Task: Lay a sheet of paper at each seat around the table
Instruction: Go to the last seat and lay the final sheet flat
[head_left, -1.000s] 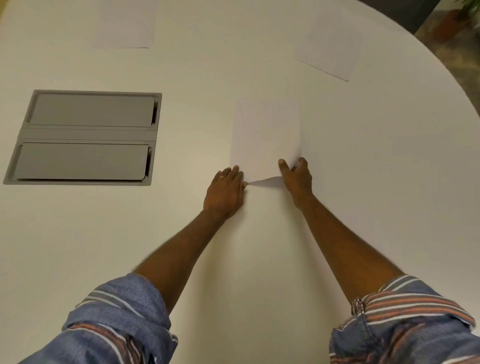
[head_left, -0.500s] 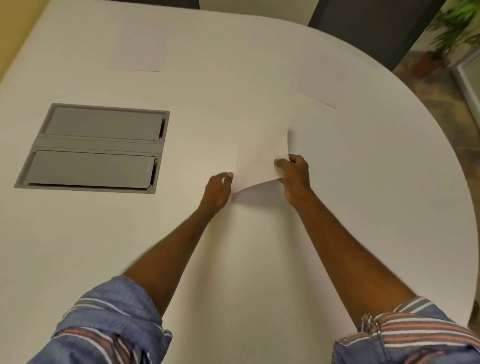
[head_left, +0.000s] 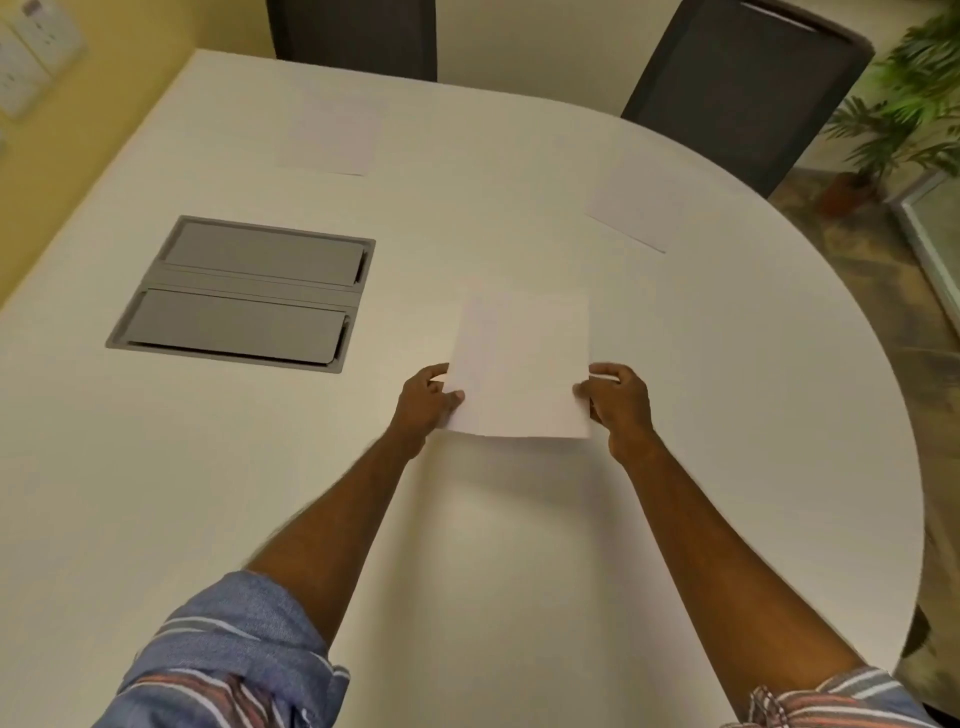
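Note:
I hold a white sheet of paper (head_left: 519, 364) above the middle of the white table (head_left: 519, 545). My left hand (head_left: 423, 402) grips its left edge and my right hand (head_left: 621, 402) grips its right edge. The sheet's near edge is lifted off the tabletop. A second sheet (head_left: 332, 132) lies flat at the far side in front of a dark chair (head_left: 353, 36). A third sheet (head_left: 641, 205) lies at the far right in front of another dark chair (head_left: 743, 83).
A grey recessed cable box with two lids (head_left: 249, 293) is set into the tabletop to the left of my hands. The table's rounded edge curves along the right. A potted plant (head_left: 904, 119) stands on the floor at the far right.
The sheet lay flat with both hands at its near edge; now both hands grip its sides and it is lifted and drawn toward me. The view has tilted up to show the chairs.

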